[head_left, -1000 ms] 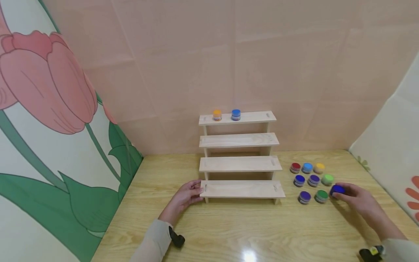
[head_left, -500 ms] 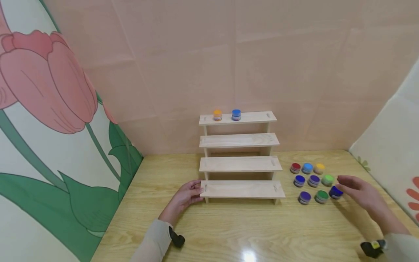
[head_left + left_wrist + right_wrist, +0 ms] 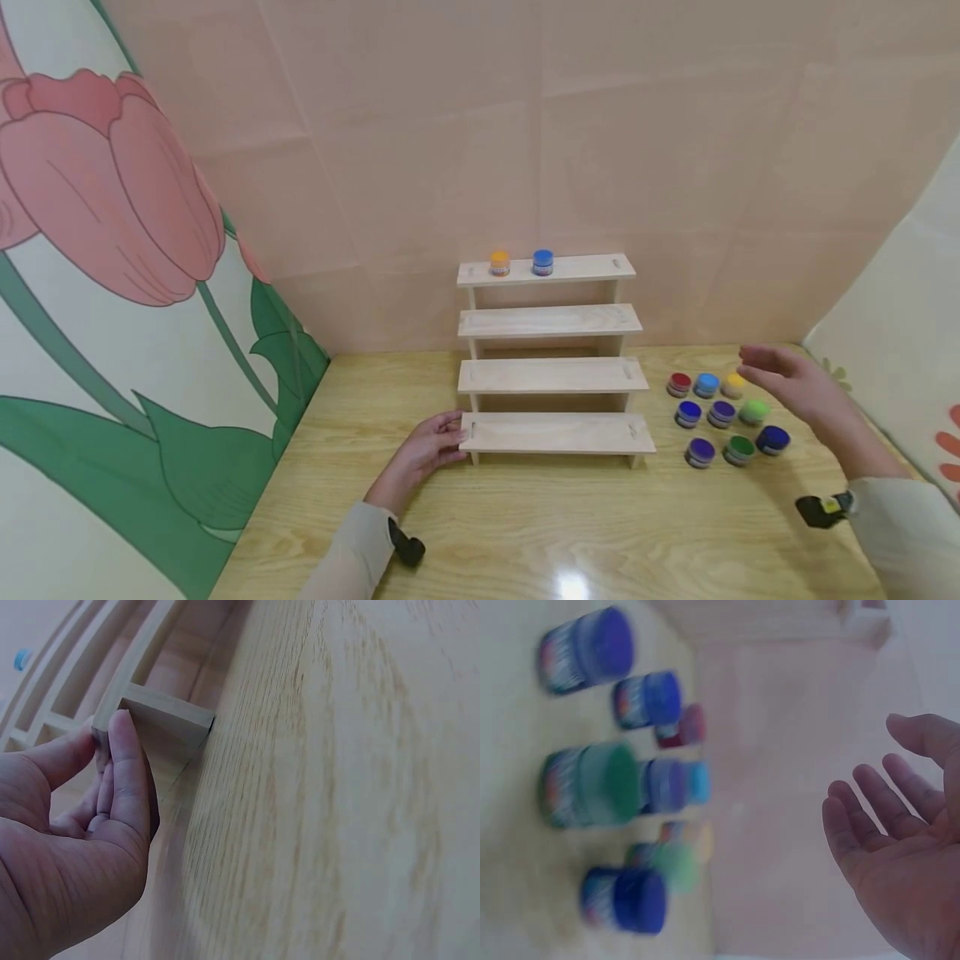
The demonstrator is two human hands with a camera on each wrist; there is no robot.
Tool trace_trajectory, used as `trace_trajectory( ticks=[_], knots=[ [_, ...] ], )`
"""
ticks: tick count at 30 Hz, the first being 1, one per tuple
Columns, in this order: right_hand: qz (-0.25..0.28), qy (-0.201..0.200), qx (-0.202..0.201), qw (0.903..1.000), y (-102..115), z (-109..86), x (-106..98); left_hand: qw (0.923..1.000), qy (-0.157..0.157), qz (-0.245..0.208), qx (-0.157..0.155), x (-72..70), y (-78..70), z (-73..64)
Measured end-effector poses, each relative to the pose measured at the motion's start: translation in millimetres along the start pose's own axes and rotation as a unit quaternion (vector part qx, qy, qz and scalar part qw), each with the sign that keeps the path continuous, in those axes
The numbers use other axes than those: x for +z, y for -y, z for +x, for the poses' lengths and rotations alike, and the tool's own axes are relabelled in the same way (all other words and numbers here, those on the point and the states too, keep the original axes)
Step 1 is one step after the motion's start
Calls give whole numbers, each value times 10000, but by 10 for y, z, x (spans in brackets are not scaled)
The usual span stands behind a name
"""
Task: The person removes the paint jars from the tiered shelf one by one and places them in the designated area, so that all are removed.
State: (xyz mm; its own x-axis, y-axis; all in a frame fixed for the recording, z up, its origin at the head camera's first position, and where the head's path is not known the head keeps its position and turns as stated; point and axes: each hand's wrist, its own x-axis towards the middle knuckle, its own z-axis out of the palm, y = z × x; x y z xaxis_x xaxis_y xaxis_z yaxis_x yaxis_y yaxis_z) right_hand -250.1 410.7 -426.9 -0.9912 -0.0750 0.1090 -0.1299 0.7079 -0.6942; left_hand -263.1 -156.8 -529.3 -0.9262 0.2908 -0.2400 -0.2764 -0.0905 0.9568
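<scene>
A pale wooden four-step display rack (image 3: 555, 432) stands on the table. My left hand (image 3: 429, 450) pinches the left end of its lowest step; in the left wrist view the thumb lies on one face of the board and the fingers (image 3: 127, 776) on the other. Over the back right of a group of paint jars, my right hand (image 3: 795, 387) hovers with nothing in it, fingers relaxed. Nearest to it are a yellow jar (image 3: 733, 384), partly behind the fingertips, and a light green jar (image 3: 754, 412). A dark blue jar (image 3: 772, 440) stands at the front right of the group.
An orange jar (image 3: 499, 263) and a blue jar (image 3: 543, 262) stand on the top step. Red (image 3: 678, 384), light blue (image 3: 706, 384), purple (image 3: 701, 452) and green (image 3: 739, 450) jars are among those on the table (image 3: 495, 533). A pinkish backdrop (image 3: 420, 167) rises behind the rack.
My right hand has let go of the dark blue jar, leaving it on the table, and has moved up and back toward the yellow jar. The left hand stays on the rack.
</scene>
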Motion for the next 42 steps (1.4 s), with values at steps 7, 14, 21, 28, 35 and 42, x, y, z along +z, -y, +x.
trace_trajectory(
  ticks=[7,14,21,28,35,42],
  knots=[
    [-11,-18,-61,10000,380,181,-24,10000,-1,-25,-3,-2,4,6],
    [135,122,-75,9998,750,359,-19,10000,-38,-10,-22,3,-12,9],
    [391,248,-207,9987,1031,543,-26,10000,-52,11,-38,-4,-7,18],
    [606,334,-346,9970,1282,685,14,10000,-24,20,-71,-1,-17,10],
    [679,422,-524,9954,1472,831,98,10000,-31,-29,-71,8,-48,-13],
    [793,415,-718,9934,1655,936,188,9999,-29,-8,-106,3,-32,-10]
  ],
)
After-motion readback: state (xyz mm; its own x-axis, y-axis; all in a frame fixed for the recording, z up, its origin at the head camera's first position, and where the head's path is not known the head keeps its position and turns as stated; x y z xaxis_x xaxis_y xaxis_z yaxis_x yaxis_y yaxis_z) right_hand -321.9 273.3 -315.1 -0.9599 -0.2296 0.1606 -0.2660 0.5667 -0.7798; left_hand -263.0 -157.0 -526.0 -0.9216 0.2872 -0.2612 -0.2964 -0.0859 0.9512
